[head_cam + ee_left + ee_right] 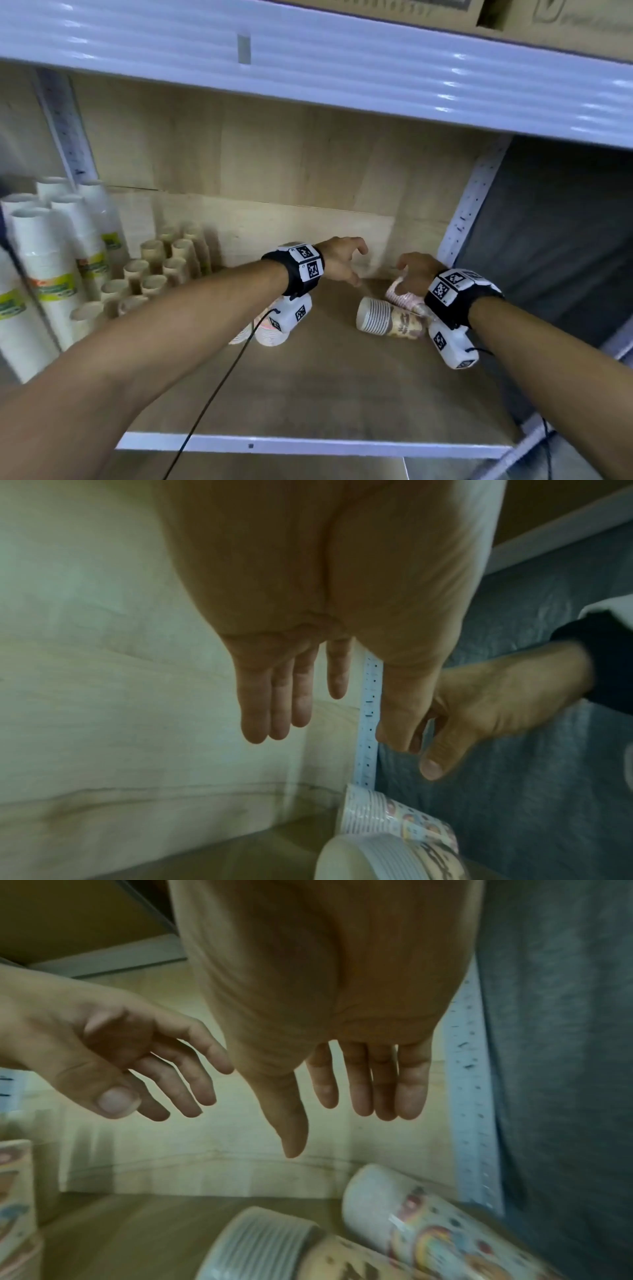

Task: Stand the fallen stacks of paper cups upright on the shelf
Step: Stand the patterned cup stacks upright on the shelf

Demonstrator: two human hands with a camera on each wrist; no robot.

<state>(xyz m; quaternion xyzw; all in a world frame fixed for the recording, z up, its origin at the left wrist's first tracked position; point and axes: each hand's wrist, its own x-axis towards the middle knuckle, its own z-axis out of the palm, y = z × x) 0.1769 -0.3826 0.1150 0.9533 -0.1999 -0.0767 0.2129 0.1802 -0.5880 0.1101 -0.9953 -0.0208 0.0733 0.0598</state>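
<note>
Two fallen stacks lie on the wooden shelf (325,377) near its right rear corner. One is a brown-printed cup stack (387,320) (274,1245) (377,859); behind it lies a pink-printed cup stack (400,294) (428,1218) (394,818). My right hand (411,274) (359,1096) hovers just above the pink stack, fingers straight, holding nothing. My left hand (346,263) (298,710) hangs open in the air to their left. A third pink-printed stack (270,334) (13,1191) stands under my left wrist, half hidden by the wrist camera.
Tall white sleeved cup stacks (51,257) and several upright brown cup stacks (164,267) fill the left of the shelf. A perforated metal post (472,205) bounds the right side, and the upper shelf beam (308,68) hangs low overhead. The white front rail (308,445) runs below my arms.
</note>
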